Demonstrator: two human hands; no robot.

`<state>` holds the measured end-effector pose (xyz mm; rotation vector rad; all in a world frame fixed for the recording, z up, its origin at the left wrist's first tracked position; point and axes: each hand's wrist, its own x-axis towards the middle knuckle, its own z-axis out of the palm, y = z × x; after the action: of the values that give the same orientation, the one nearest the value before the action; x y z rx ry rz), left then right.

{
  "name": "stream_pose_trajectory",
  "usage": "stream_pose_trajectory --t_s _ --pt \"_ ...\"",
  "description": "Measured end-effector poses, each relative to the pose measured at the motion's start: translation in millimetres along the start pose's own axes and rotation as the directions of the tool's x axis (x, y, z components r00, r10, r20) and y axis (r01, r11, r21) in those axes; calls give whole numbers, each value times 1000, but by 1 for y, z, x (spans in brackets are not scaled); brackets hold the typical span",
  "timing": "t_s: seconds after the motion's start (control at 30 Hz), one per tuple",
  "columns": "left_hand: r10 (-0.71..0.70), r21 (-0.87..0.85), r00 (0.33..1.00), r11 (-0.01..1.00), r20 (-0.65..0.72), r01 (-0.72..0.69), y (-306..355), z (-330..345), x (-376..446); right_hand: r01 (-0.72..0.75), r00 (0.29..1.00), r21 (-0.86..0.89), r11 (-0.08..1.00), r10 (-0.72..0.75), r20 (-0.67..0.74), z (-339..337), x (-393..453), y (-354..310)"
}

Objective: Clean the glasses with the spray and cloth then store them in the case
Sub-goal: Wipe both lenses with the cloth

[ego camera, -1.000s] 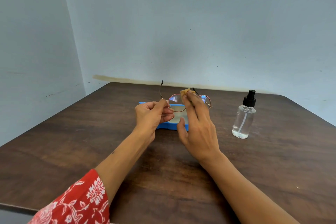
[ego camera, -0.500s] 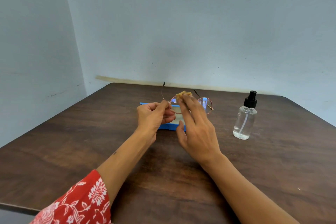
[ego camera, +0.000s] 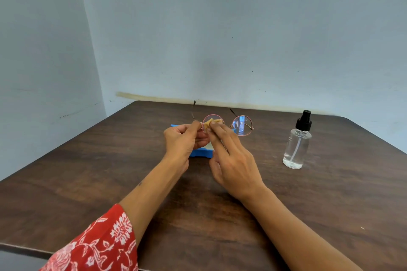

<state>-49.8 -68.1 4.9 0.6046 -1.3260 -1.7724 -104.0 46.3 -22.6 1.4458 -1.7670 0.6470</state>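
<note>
- the glasses (ego camera: 229,124) are held up just above centre frame, temples open and pointing away, over the blue case (ego camera: 201,152).
- wiping looks to be under way: the yellow cloth (ego camera: 212,123) covers the left-hand lens, the other lens bare (whether it is already clean i cannot tell); storing is not yet done.
- the left hand (ego camera: 184,142) pinches the frame at its left hinge, fingers curled.
- the right hand (ego camera: 233,160) presses the cloth on the lens, fingertips (ego camera: 212,124) pinching it, thumb hidden behind.
- the spray bottle (ego camera: 297,141) stands at right on the table (ego camera: 88,171), well apart.
</note>
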Motion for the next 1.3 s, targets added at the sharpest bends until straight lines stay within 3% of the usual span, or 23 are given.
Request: stream_pose_trajectory --t_s 0.2,0.4,0.6,0.8,1.0,1.2,1.3 --pt "-8 20 1000 1000 7 8 1 -1 0 -147 988 7 989 147 -54 -2 0 3" --pt "14 15 1000 1000 23 -14 -1 0 0 6 1000 -1 1000 -6 -4 2 0 -1" --pt "-6 13 1000 1000 7 6 2 0 -1 -154 988 -17 988 154 -27 -1 0 2" --pt "21 30 1000 999 5 -21 -2 -1 1 8 1000 -26 1000 -7 16 3 -1 0" --pt "13 37 1000 999 6 -13 0 0 2 -133 991 -34 990 133 -21 -1 2 2" --pt "29 31 1000 999 3 -29 -2 -1 4 27 999 -44 999 -26 41 3 2 -1" --pt "22 18 1000 1000 -11 -21 1 -2 5 -39 999 -25 999 39 4 2 1 1"
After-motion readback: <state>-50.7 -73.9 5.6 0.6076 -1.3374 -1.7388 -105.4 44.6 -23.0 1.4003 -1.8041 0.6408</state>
